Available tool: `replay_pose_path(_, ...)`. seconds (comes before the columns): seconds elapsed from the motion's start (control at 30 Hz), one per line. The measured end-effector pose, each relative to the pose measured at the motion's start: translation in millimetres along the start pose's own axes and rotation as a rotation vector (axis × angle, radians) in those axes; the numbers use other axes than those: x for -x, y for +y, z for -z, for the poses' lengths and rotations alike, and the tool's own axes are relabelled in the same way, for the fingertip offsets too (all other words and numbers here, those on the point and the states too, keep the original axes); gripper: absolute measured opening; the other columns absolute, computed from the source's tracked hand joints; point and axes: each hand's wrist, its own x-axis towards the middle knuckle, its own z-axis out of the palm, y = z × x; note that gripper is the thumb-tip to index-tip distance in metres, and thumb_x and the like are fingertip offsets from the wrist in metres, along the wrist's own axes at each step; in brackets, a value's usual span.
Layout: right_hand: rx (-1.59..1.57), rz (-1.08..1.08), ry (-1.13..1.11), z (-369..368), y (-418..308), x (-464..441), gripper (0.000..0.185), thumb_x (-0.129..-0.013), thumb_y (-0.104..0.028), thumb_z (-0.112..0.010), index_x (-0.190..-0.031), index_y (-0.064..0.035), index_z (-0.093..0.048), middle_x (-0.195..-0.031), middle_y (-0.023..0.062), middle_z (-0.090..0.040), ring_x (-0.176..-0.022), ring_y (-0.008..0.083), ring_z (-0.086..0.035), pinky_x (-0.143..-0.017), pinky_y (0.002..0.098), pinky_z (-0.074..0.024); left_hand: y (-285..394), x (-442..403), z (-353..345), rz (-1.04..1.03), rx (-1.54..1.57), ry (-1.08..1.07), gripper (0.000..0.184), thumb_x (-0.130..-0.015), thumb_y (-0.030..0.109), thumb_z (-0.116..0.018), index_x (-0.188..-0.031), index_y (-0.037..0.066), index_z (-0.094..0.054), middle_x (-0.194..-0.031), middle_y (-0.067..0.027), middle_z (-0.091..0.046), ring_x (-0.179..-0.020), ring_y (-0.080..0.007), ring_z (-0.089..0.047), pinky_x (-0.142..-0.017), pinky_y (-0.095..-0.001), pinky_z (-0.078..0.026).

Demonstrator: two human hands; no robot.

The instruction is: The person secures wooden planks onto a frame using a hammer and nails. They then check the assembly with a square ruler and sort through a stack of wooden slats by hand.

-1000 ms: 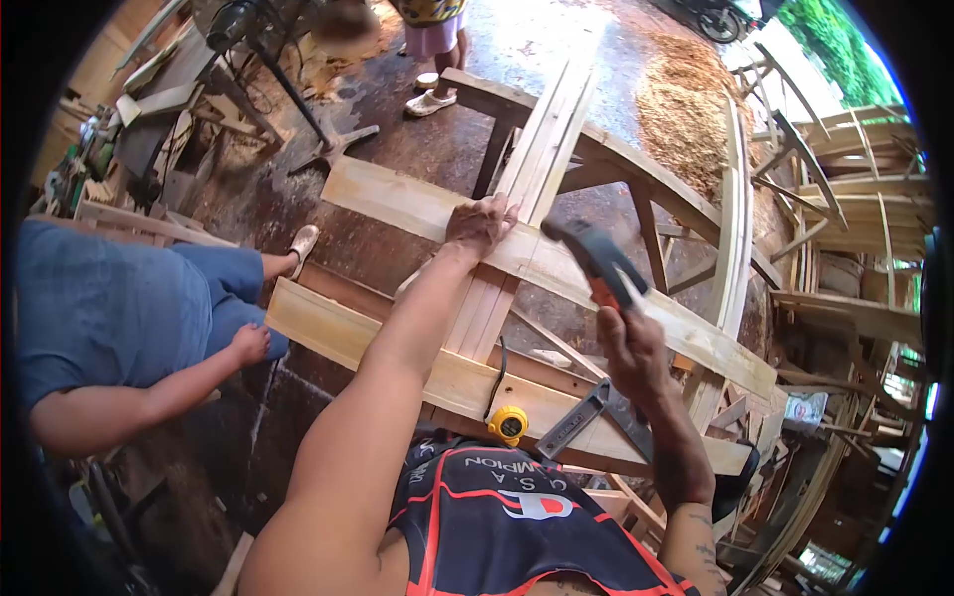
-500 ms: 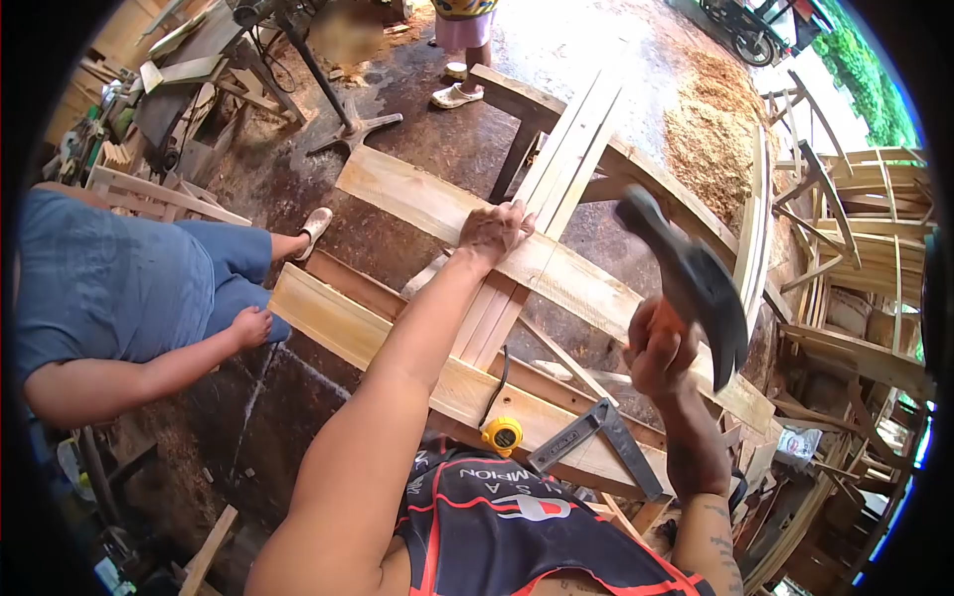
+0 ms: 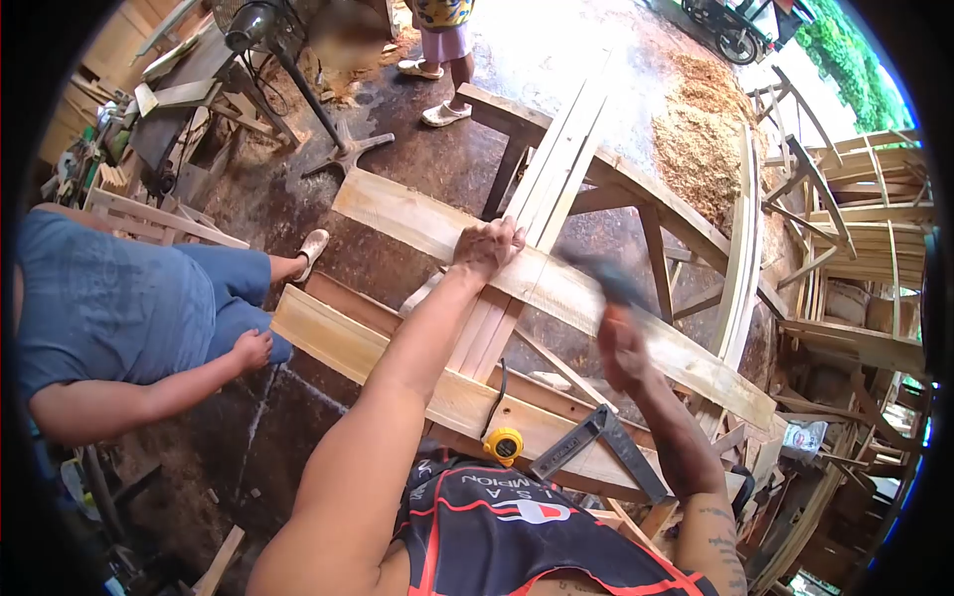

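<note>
There's the left arm (image 3: 363, 427) stretched long, left hand (image 3: 487, 246) curled at its end, the right arm (image 3: 681, 437) bent, its blurred right hand (image 3: 620, 350) seemingly clenched tight.

Plank (image 3: 542, 278) across strips (image 3: 547, 179); nearer, tape (image 3: 503, 447) left of square (image 3: 632, 457)

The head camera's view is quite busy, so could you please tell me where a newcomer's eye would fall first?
Probably on the motion-blurred, dark-headed hammer with an orange grip, held in the right hand, right of centre. Near the middle, the left hand rests on a long, pale wooden board. The round, bright yellow tape measure also stands out at bottom centre.
</note>
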Motion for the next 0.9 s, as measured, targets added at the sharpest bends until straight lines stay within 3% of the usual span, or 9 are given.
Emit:
replay_pose_path(0.07, 0.276, -0.327, -0.339, -16, 29, -9, 0.047, -0.102, -0.045, -0.036, -0.096, -0.0019, -0.053, -0.067, 0.0205, -0.056, -0.060, 0.0325, -0.055, -0.056, 0.0437, -0.0404, -2, 4, -3, 0.011, 0.007, -0.014, 0.026, -0.092, 0.034, -0.055, -0.086, 0.009, -0.057, -0.079, -0.0161, -0.069, -0.068, -0.0366, -0.068, -0.062, -0.0468, -0.056)
replay_pose_path(0.13, 0.139, -0.359, -0.262, -10, 12, -13, 0.046, -0.101, -0.046, -0.039, -0.096, -0.0030, -0.056, -0.072, 0.0256, -0.058, -0.067, 0.0410, -0.057, -0.065, 0.0480, -0.0430, -2, -2, -6, -0.019, -0.038, 0.069, 0.023, -0.091, 0.032, -0.054, -0.086, 0.010, -0.057, -0.077, -0.0165, -0.069, -0.067, -0.0364, -0.067, -0.060, -0.0480, -0.055)
replay_pose_path(0.33, -0.345, -0.104, 0.048, 6, -9, 3, 0.049, -0.101, -0.049, -0.040, -0.082, -0.0042, -0.049, -0.060, -0.0004, -0.041, -0.054, 0.0093, -0.037, -0.047, 0.0306, -0.0263, 2, 0, -4, -0.009, -0.046, 0.066, 0.024, -0.091, 0.033, -0.054, -0.082, 0.010, -0.055, -0.071, -0.0139, -0.068, -0.061, -0.0363, -0.066, -0.057, -0.0472, -0.055)
replay_pose_path(0.4, -0.439, 0.151, 0.027, -7, 1, 2, 0.046, -0.101, -0.045, -0.041, -0.085, -0.0033, -0.052, -0.062, -0.0014, -0.043, -0.056, 0.0106, -0.040, -0.048, 0.0309, -0.0294, 1, -2, -5, -0.005, -0.028, 0.065, 0.024, -0.091, 0.033, -0.054, -0.084, 0.010, -0.056, -0.070, -0.0163, -0.067, -0.061, -0.0370, -0.066, -0.057, -0.0481, -0.055)
replay_pose_path(0.47, 0.088, -0.296, -0.241, -15, 0, -4, 0.046, -0.102, -0.042, -0.038, -0.092, -0.0011, -0.057, -0.062, 0.0047, -0.045, -0.059, 0.0172, -0.045, -0.055, 0.0362, -0.0384, 1, 0, -2, -0.009, -0.019, 0.063, 0.024, -0.091, 0.033, -0.054, -0.086, 0.010, -0.056, -0.069, -0.0187, -0.067, -0.061, -0.0378, -0.066, -0.058, -0.0489, -0.055)
replay_pose_path(0.53, 0.097, -0.270, -0.261, -26, 19, -13, 0.047, -0.102, -0.044, -0.038, -0.095, -0.0010, -0.058, -0.061, 0.0082, -0.044, -0.061, 0.0183, -0.046, -0.057, 0.0376, -0.0394, 7, 1, 4, 0.035, -0.032, 0.026, 0.023, -0.091, 0.032, -0.054, -0.085, 0.010, -0.055, -0.071, -0.0183, -0.067, -0.061, -0.0382, -0.066, -0.058, -0.0498, -0.055)
replay_pose_path(0.77, -0.206, 0.034, -0.003, -3, 10, 1, 0.043, -0.101, -0.038, -0.042, -0.115, -0.0022, -0.061, -0.065, 0.0087, -0.050, -0.065, 0.0188, -0.049, -0.059, 0.0360, -0.0402, 0, 1, -9, -0.018, -0.021, 0.082, 0.021, -0.090, 0.030, -0.054, -0.084, 0.009, -0.055, -0.074, -0.0151, -0.068, -0.063, -0.0374, -0.066, -0.058, -0.0493, -0.055)
replay_pose_path(0.87, 0.114, -0.285, -0.211, -25, 22, -13, 0.048, -0.101, -0.043, -0.042, -0.103, 0.0013, -0.062, -0.067, 0.0142, -0.051, -0.068, 0.0221, -0.052, -0.065, 0.0380, -0.0428, -2, 2, -11, -0.008, -0.029, 0.060, 0.020, -0.090, 0.029, -0.055, -0.085, 0.010, -0.057, -0.075, -0.0163, -0.068, -0.064, -0.0376, -0.067, -0.059, -0.0496, -0.055)
replay_pose_path(0.9, 0.027, -0.415, -0.187, -23, 21, -18, 0.054, -0.100, -0.049, -0.042, -0.085, -0.0012, -0.062, -0.063, 0.0094, -0.049, -0.062, 0.0192, -0.047, -0.060, 0.0362, -0.0403, -1, 6, -10, -0.011, -0.050, 0.048, 0.021, -0.090, 0.030, -0.055, -0.086, 0.010, -0.056, -0.076, -0.0166, -0.068, -0.065, -0.0377, -0.067, -0.060, -0.0495, -0.055)
